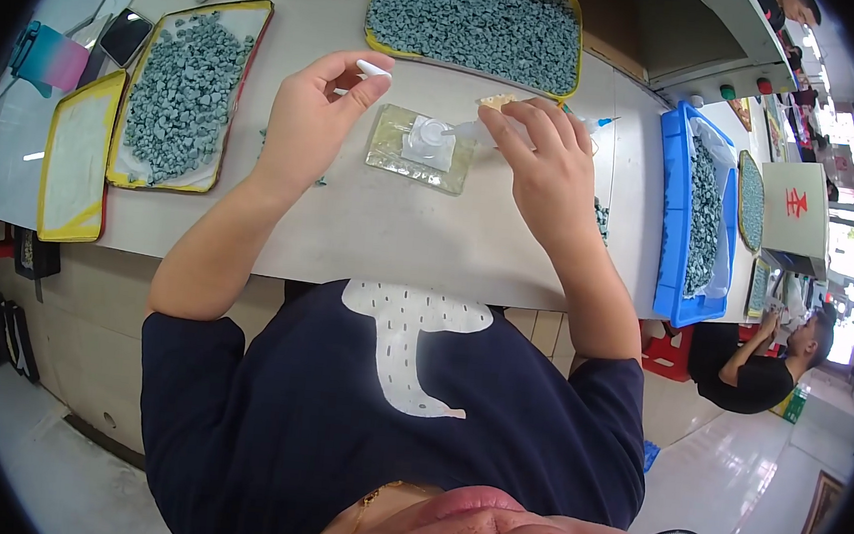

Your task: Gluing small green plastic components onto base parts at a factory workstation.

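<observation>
My left hand is raised above the table with its fingers pinched on a small white cap, pointed at one end. My right hand grips a translucent nozzle bottle, whose body is mostly behind the fingers. Its tip points left at a small clear round dish. Under the dish lies a square of white paper on a greenish, film-wrapped flat block. A pale yellow piece shows just beyond my right hand, beside a blue-tipped pointed tool.
Green stone chips fill a yellow-rimmed tray at the back, another tray on the left and a blue bin on the right. An upturned yellow-edged tray, a phone and a bottle stand far left. Another person sits at right.
</observation>
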`<state>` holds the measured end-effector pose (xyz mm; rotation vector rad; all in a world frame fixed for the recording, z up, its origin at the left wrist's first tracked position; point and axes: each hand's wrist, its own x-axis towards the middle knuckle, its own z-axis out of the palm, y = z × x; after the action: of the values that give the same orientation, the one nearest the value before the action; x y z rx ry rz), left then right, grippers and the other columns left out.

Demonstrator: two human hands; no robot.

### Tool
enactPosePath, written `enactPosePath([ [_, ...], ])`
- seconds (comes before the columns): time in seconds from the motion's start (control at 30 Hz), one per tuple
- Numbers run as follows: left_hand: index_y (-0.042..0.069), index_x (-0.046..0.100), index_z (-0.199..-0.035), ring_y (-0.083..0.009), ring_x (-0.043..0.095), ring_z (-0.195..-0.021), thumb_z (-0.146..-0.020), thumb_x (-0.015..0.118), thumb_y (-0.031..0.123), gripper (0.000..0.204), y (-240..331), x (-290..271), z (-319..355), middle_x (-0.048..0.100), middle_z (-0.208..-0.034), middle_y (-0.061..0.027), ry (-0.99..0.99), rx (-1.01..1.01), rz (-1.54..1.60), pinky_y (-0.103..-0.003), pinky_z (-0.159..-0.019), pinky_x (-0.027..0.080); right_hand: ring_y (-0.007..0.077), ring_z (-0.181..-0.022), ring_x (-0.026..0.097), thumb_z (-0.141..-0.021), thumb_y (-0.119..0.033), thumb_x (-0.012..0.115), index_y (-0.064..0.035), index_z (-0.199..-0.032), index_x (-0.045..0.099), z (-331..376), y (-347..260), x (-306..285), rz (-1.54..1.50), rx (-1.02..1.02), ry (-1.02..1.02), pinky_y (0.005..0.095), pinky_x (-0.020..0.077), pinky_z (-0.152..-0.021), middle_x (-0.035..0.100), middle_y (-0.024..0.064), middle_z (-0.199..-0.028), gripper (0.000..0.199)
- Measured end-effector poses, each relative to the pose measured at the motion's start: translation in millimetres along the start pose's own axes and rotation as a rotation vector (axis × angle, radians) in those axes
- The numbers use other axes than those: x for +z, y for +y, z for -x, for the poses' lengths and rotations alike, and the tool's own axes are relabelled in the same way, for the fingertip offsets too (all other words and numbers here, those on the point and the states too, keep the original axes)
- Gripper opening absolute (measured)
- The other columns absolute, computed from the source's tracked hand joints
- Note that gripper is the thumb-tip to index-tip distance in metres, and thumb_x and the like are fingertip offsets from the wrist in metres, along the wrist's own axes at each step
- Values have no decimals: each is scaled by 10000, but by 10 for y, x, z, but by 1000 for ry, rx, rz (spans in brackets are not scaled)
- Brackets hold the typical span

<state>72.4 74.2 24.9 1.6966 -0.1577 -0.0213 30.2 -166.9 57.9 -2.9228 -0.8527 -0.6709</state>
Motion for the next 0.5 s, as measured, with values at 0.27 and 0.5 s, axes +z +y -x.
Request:
enactPosePath([
  [0.27, 37, 673, -1042, -51, 503, -719, -895, 666, 191, 213, -43, -31, -33, 611, -796, 25, -24, 23, 16, -210, -623, 403, 227, -1046, 566, -779, -8, 630, -155, -1128, 637, -94, -31, 67, -16, 7, 18, 367, 413, -894, 615, 22, -1027, 379],
  [0.5, 31, 673, -1039, -50, 512, -730, -893, 671, 188, 215, -9, -104, -81, 635, -830, 20, 21, 32, 115, -204, -632, 409, 239, -1019, 593, -803, -68, 689, -99, -1144, 625, -106, 22, 170, -535, 308, 8, 334, 446, -880, 639, 56, -1049, 348],
])
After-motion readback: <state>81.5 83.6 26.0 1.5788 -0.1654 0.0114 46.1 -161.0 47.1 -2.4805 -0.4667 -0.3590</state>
